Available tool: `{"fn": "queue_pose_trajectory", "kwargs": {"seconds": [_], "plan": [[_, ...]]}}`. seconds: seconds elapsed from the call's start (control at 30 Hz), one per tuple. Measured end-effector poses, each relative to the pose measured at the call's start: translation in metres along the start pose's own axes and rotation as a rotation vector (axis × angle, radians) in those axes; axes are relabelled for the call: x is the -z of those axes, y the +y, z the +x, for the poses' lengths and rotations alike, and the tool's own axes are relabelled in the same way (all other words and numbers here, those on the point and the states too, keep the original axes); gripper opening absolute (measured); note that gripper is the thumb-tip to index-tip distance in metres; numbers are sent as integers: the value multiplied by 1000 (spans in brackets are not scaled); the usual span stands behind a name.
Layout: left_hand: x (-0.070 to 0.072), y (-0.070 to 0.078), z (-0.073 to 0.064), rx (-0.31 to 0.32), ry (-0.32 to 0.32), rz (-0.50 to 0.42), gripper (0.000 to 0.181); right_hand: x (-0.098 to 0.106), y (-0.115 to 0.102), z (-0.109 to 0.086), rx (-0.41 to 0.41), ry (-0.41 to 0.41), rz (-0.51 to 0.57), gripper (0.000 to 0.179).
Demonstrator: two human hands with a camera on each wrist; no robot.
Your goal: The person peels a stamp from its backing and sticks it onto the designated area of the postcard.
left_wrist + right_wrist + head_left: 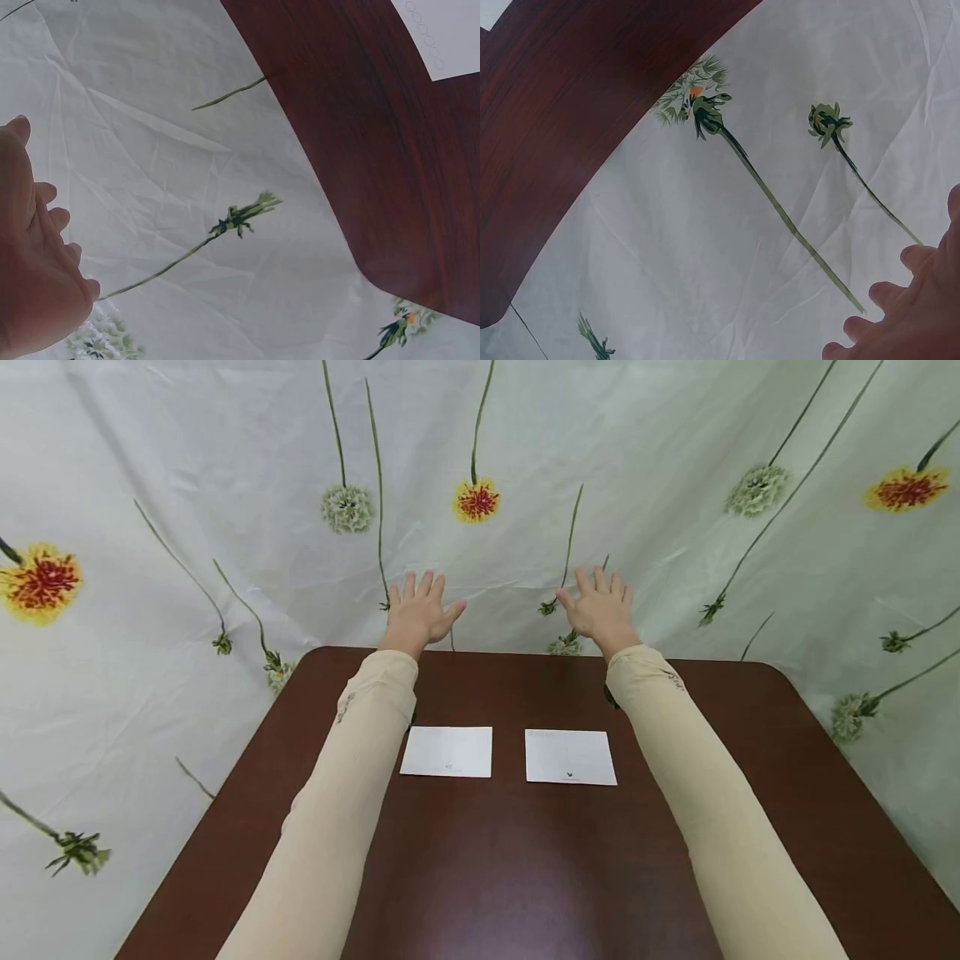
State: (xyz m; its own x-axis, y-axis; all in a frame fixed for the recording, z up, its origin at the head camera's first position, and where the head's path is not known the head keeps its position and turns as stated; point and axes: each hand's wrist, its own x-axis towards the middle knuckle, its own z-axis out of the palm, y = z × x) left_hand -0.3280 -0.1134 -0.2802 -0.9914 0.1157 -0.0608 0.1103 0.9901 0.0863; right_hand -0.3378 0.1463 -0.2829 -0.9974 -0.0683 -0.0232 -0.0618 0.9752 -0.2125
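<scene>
Both arms reach forward over the table in the head view. My left hand (pixel 418 612) is spread with straight fingers and holds nothing, in front of the flowered cloth past the far edge. The right hand (pixel 602 609) mirrors it, fingers spread and holding nothing. Nearest to the left forearm lies a white card (pixel 447 752), flat, with a tiny mark near its lower edge. A second white card (pixel 570 757) lies to its right, beside the right forearm, with a small dark mark low on it. Each wrist view shows only part of its hand.
The dark brown wooden table (pixel 480 860) has rounded far corners. Behind it and along its sides hangs a pale cloth (pixel 262 452) printed with flowers on long stems.
</scene>
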Motion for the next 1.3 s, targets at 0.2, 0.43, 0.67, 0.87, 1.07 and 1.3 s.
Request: {"fn": "queue_pose_trajectory", "kwargs": {"seconds": [0.2,0.43,0.67,0.87,1.07,1.3], "plan": [[0,0,1,0,3,-29,69,2,1,-2,2,18,3,65],[-2,-5,3,-21,21,-36,69,1,2,-4,21,41,10,65],[-8,-7,-1,-77,86,-89,63,-8,-2,-11,93,169,63,62],[-23,-10,-9,-159,193,-180,52,-27,-2,-24,196,386,172,52],[-50,-14,-23,-251,276,-288,42,-47,2,-47,309,468,248,46],[-77,0,-42,-351,274,-400,39,-61,16,-91,336,420,367,49]]}}
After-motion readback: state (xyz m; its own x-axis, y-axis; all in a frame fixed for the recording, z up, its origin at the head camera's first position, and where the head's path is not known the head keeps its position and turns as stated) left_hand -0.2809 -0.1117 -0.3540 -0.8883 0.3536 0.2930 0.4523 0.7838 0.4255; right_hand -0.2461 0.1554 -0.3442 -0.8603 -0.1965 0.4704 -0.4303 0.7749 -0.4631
